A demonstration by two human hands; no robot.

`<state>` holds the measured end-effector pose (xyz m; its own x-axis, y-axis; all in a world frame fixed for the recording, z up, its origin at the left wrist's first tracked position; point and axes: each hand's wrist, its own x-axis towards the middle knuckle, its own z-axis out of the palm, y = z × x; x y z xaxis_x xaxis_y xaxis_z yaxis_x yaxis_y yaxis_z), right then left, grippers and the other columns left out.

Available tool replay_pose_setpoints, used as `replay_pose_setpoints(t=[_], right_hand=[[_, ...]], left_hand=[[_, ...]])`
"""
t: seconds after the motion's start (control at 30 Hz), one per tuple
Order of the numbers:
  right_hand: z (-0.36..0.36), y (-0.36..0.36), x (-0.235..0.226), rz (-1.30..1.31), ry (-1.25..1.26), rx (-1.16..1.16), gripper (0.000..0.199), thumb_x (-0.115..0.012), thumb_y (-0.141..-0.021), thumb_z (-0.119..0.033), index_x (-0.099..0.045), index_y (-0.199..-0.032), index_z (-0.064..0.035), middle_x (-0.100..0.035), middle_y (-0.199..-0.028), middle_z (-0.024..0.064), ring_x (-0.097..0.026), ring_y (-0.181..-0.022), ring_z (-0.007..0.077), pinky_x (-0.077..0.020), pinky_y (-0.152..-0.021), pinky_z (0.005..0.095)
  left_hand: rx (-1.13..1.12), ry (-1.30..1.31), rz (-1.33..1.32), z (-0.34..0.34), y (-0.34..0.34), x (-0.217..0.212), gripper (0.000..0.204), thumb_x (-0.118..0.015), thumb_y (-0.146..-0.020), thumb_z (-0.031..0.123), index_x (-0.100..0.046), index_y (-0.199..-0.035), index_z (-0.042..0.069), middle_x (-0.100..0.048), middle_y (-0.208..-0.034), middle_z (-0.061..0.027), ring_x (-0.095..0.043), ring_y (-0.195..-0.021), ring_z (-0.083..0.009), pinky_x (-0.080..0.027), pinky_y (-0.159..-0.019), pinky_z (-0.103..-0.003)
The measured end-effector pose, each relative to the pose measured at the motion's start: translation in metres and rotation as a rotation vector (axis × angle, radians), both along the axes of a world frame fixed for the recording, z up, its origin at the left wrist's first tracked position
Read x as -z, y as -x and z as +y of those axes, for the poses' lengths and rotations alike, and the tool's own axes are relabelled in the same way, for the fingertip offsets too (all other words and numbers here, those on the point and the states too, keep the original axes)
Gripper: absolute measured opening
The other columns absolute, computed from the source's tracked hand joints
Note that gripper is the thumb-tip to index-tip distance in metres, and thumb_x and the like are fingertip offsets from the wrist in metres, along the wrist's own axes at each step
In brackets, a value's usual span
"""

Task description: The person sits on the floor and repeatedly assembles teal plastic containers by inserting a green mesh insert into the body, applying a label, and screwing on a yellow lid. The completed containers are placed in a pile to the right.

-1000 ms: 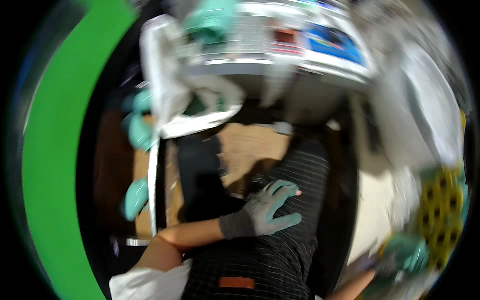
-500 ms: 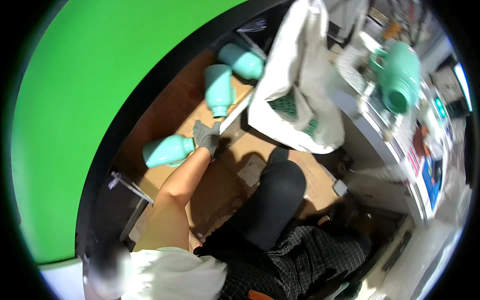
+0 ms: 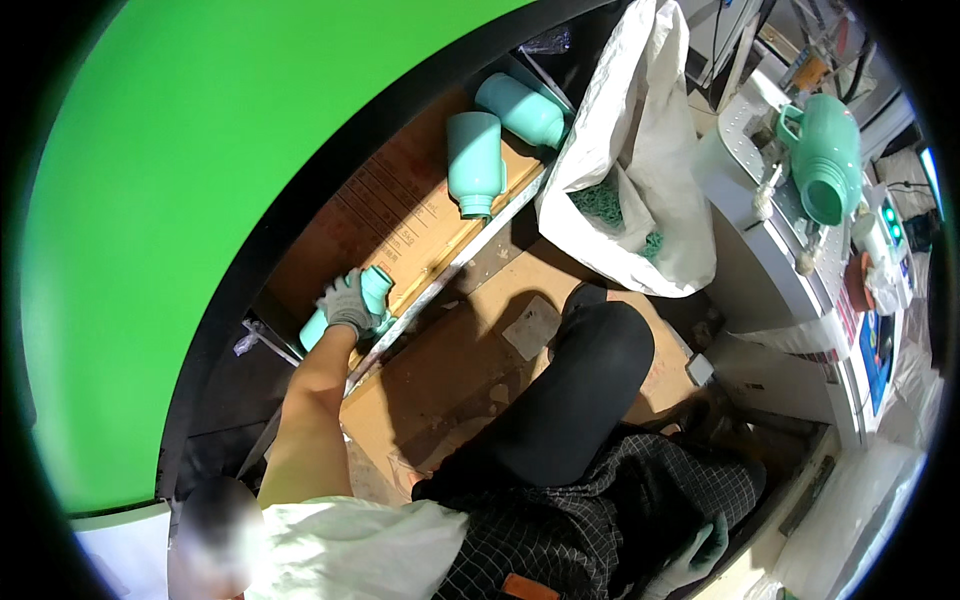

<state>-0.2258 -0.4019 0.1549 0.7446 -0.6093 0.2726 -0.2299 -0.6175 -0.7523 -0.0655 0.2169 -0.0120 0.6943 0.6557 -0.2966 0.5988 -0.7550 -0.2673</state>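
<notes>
My left hand (image 3: pixel 346 302), in a grey glove, is wrapped over the middle of a turquoise jug (image 3: pixel 375 287) lying at the left end of a cardboard-lined ledge. That jug's neck points up and right, and its body partly hides under my palm. Farther right on the ledge lie a second turquoise jug (image 3: pixel 474 160), neck toward me, and a third turquoise jug (image 3: pixel 520 108). My right hand (image 3: pixel 690 565), also gloved, rests low beside my dark checked apron with its fingers stretched out, apparently holding nothing.
A white sack (image 3: pixel 630 220) with green netting-like material inside hangs right of the ledge. Another turquoise jug (image 3: pixel 825 165) lies tilted on the perforated top of a white machine (image 3: pixel 745 200). A large green curved panel (image 3: pixel 230 130) borders the left. Cardboard (image 3: pixel 440 370) covers the floor.
My left hand has moved left from the floor side of the ledge onto the leftmost jug and now grips it. My right hand shows more at the lower right. The view has shifted slightly.
</notes>
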Motion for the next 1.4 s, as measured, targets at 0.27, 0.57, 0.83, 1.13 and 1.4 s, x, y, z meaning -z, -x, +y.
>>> replay_pose_setpoints(t=[0.27,0.57,0.83,1.13,1.4], right_hand=[[0.044,-0.034,-0.034,-0.052,-0.123,-0.447,0.023,-0.060,-0.097,0.003,-0.067,-0.118,0.0061,-0.065,-0.111,0.0119,-0.061,-0.103,0.0223,-0.0485,-0.096,0.0339],[0.127,-0.089,-0.048,-0.033,-0.728,-0.778,0.091,-0.080,-0.088,-0.017,-0.028,-0.160,0.0009,-0.051,-0.147,0.0177,-0.055,-0.128,0.0266,-0.0460,-0.108,0.0401],[0.040,-0.025,0.036,-0.062,-0.880,-0.346,0.070,-0.071,-0.094,-0.004,-0.037,-0.154,0.0050,-0.056,-0.132,0.0122,-0.057,-0.108,0.0136,-0.0512,-0.097,0.0304],[0.029,-0.030,0.060,0.104,-0.997,-0.231,0.055,-0.066,-0.097,-0.001,-0.046,-0.148,0.0066,-0.059,-0.125,0.0100,-0.058,-0.103,0.0114,-0.0517,-0.090,0.0243],[0.027,-0.038,0.063,0.153,-0.900,-0.354,0.038,-0.071,-0.097,-0.007,-0.060,-0.131,0.0055,-0.066,-0.115,0.0075,-0.061,-0.101,0.0120,-0.0512,-0.093,0.0280]], left_hand=[[0.417,0.099,-0.657,-0.060,0.014,-0.116,0.108,-0.088,-0.062,0.046,-0.042,-0.153,0.013,-0.056,-0.137,-0.0147,-0.056,-0.122,-0.0348,-0.043,-0.104,-0.049],[0.702,0.810,-0.873,-0.225,-0.079,-0.145,0.079,-0.081,-0.085,0.025,-0.039,-0.146,-0.002,-0.061,-0.131,-0.0156,-0.058,-0.125,-0.0293,-0.040,-0.113,-0.040],[0.322,0.780,-0.783,-0.321,-0.130,0.024,0.043,-0.077,-0.090,0.037,-0.058,-0.105,0.002,-0.065,-0.098,-0.0121,-0.060,-0.099,-0.0322,-0.047,-0.089,-0.045],[-0.169,0.359,-0.839,-0.301,-0.130,0.025,0.120,-0.093,-0.064,0.056,-0.036,-0.153,0.001,-0.044,-0.147,-0.0263,-0.037,-0.141,-0.0418,-0.034,-0.116,-0.055],[-0.684,1.855,-0.989,-0.224,-0.160,0.071,0.071,-0.075,-0.092,0.015,-0.041,-0.151,-0.003,-0.056,-0.142,-0.0216,-0.059,-0.127,-0.0379,-0.059,-0.096,-0.054]])
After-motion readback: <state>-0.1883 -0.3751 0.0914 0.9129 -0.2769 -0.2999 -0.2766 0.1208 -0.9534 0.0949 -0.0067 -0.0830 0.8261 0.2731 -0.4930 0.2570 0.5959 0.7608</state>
